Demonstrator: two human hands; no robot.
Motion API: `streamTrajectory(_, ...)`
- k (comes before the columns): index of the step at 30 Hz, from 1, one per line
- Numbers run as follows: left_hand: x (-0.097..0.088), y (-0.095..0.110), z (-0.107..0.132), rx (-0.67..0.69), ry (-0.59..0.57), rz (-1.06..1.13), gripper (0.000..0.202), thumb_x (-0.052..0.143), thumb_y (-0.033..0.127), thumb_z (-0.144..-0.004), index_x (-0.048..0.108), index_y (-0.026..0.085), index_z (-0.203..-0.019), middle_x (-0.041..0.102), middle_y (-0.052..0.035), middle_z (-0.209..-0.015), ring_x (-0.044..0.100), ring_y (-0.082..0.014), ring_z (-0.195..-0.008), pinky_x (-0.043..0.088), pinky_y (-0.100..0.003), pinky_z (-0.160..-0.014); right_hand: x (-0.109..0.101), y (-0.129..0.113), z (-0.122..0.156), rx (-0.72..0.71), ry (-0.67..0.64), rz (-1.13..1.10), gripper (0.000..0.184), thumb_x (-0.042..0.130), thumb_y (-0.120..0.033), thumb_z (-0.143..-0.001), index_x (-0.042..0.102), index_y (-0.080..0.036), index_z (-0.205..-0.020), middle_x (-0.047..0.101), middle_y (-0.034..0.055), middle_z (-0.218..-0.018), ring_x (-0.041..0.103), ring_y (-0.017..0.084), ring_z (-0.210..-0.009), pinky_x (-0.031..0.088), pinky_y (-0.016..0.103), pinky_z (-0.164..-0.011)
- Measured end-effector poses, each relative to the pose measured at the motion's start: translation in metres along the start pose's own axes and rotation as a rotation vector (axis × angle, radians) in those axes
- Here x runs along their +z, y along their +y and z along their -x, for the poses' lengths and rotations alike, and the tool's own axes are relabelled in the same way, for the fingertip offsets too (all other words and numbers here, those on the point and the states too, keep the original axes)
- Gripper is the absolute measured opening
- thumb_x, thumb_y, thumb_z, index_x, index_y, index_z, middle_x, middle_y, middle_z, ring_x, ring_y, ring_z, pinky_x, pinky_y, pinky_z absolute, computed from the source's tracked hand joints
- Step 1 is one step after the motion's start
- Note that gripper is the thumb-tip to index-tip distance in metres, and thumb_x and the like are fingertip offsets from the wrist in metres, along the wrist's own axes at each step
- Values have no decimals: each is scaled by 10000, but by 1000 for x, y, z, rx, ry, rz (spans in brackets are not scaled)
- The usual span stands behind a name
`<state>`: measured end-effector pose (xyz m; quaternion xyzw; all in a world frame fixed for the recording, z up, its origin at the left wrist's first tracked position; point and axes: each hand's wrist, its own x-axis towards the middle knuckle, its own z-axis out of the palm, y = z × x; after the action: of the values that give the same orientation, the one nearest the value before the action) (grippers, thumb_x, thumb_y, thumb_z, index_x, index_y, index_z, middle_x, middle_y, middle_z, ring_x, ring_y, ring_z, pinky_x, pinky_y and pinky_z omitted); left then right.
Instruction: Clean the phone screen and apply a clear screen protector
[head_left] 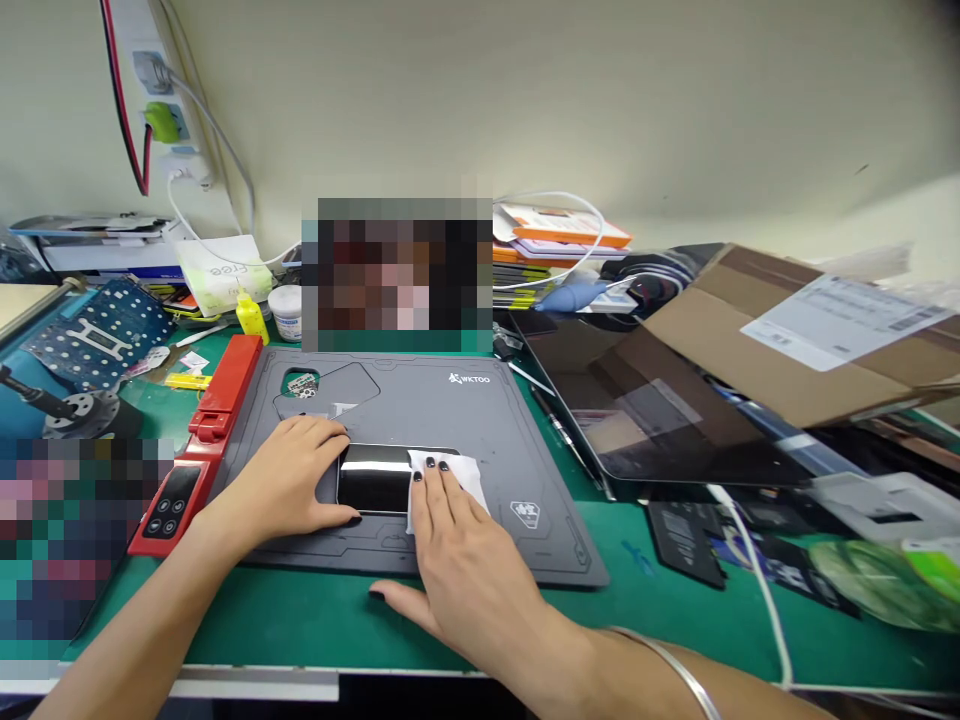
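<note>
A black glossy phone with a thin bright rim lies flat on a grey work mat. My left hand grips the phone's left end, fingers at the far corner and thumb near the front edge. Over the right end of the phone lies a white wipe. My right hand presses the wipe down with flat, stretched fingers, its thumb out to the side. The wipe and fingers hide that end. A thin black frame-shaped strip rests on the mat behind the phone.
A red device with buttons borders the mat's left side. On the right are a large dark glass panel, pen-like tools, a cardboard box and a white cable. Behind stand a yellow bottle and white tub.
</note>
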<state>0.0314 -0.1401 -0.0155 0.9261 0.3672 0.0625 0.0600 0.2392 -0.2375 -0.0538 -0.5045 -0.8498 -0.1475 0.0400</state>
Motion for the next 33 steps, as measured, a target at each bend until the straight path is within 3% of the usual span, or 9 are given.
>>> streamTrajectory(7,1,0,0,7,0,1,660,765,483,-697,570,120,-1211,594,-147,-1266,507,-321,-1208,381,-479,-1042,1,3,-5,-188,44,-102,971,466,-746,-819,509,86,-1319,446,338,-1389,459,437,-1288,430,500,-1033)
streamTrajectory(14,0,-1,1,4,6,8,669,759,504,-698,566,129,-1217,585,-148,-1277,505,-320,-1212,378,-481,-1047,2,13,-10,65,-116,-3,1005,467,-760,-810,515,119,-1294,491,383,-1311,513,459,-1227,465,519,-983)
streamTrajectory(21,-1,0,0,6,0,22,622,739,495,-712,565,157,-1205,589,-143,-1268,509,-328,-1205,381,-497,-1036,0,14,-9,-11,-87,-2,987,469,-737,-827,514,140,-1279,487,405,-1294,518,475,-1213,487,542,-938)
streamTrajectory(25,0,0,0,12,15,21,634,748,494,-708,559,160,-1213,590,-135,-1263,511,-323,-1196,386,-486,-1033,-1,17,-16,-43,-79,-44,962,470,-736,-827,514,96,-1307,465,360,-1355,475,439,-1274,456,515,-999)
streamTrajectory(30,0,-1,1,11,12,10,633,752,499,-707,562,160,-1206,588,-137,-1263,509,-322,-1196,383,-484,-1032,-6,13,-12,31,-91,49,984,448,-758,-824,571,133,-1224,569,387,-1205,595,438,-1134,527,476,-899)
streamTrajectory(33,-1,0,0,6,1,10,642,757,496,-704,561,157,-1211,588,-136,-1262,509,-320,-1197,381,-477,-1035,-6,9,-7,-25,-24,47,986,464,-758,-814,582,139,-1206,565,395,-1200,599,452,-1118,536,482,-879)
